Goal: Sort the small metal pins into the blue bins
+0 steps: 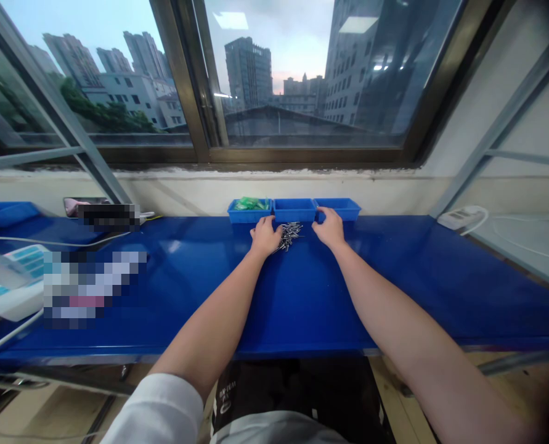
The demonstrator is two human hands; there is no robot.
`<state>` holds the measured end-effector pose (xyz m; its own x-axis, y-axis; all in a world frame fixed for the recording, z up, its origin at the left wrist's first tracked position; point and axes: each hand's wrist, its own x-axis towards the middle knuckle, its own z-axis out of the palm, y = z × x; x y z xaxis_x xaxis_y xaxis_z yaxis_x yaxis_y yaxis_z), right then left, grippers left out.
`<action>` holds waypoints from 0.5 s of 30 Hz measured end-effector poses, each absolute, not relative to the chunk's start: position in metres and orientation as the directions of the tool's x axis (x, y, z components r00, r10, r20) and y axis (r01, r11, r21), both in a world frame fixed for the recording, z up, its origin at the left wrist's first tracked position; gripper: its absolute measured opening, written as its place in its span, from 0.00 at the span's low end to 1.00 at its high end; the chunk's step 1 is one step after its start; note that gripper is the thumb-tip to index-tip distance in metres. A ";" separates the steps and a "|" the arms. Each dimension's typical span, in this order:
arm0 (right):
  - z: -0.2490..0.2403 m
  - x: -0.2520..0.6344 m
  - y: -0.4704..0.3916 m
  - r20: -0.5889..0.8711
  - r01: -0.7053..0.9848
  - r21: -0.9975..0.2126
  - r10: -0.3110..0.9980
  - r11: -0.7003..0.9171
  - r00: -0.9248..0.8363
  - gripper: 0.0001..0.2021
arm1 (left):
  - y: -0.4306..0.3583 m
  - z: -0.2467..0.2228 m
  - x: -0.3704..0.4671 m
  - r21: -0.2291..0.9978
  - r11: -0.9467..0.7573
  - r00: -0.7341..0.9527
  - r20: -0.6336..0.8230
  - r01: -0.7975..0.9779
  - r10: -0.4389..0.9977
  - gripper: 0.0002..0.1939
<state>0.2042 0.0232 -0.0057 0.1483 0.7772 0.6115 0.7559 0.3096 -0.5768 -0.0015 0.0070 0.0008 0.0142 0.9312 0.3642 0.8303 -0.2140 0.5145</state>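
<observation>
A loose pile of metal screws or nails (291,235) lies on the blue table, in front of three blue bins in a row. Green items fill the left bin (249,216); the middle bin (295,214) and the right bin (343,214) show nothing inside. My left hand (265,237) is at the pile's left edge, fingers apart, with its thumb beside the metal pieces. Near the front left corner of the right bin, my right hand (329,228) has its thumb and index finger apart, with nothing seen between them.
On the left stand a white device with teal keys (22,268), a blurred-out item, a phone-like object and another blue tray (6,213). White cables cross that side. A white power strip (461,217) sits at the far right by a metal frame. Behind the bins are wall and window.
</observation>
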 end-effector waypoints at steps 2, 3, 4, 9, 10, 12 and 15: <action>-0.006 0.207 0.025 0.596 0.784 -0.561 0.787 0.268 0.157 0.26 | 0.007 -0.001 -0.001 0.500 -0.212 0.027 0.351 0.840 0.936 0.22; -0.006 0.208 0.025 0.585 0.792 -0.557 0.794 0.249 0.162 0.27 | 0.007 -0.001 -0.001 0.493 -0.210 0.033 0.343 0.844 0.939 0.22; -0.007 0.209 0.026 0.571 0.798 -0.557 0.803 0.229 0.168 0.28 | 0.008 -0.002 0.000 0.486 -0.209 0.041 0.333 0.849 0.942 0.22; -0.010 0.213 0.029 0.492 0.810 -0.566 0.851 0.153 0.183 0.38 | 0.009 -0.004 -0.001 0.448 -0.224 0.102 0.280 0.866 0.954 0.23; -0.012 0.214 0.030 0.481 0.809 -0.569 0.858 0.149 0.181 0.40 | 0.009 -0.005 -0.001 0.438 -0.230 0.115 0.274 0.869 0.955 0.24; -0.015 0.214 0.032 0.470 0.802 -0.578 0.865 0.151 0.175 0.42 | 0.009 -0.004 -0.001 0.417 -0.248 0.145 0.263 0.874 0.954 0.27; -0.019 0.214 0.034 0.484 0.788 -0.590 0.859 0.177 0.170 0.42 | 0.005 -0.004 -0.001 0.375 -0.293 0.209 0.249 0.879 0.946 0.35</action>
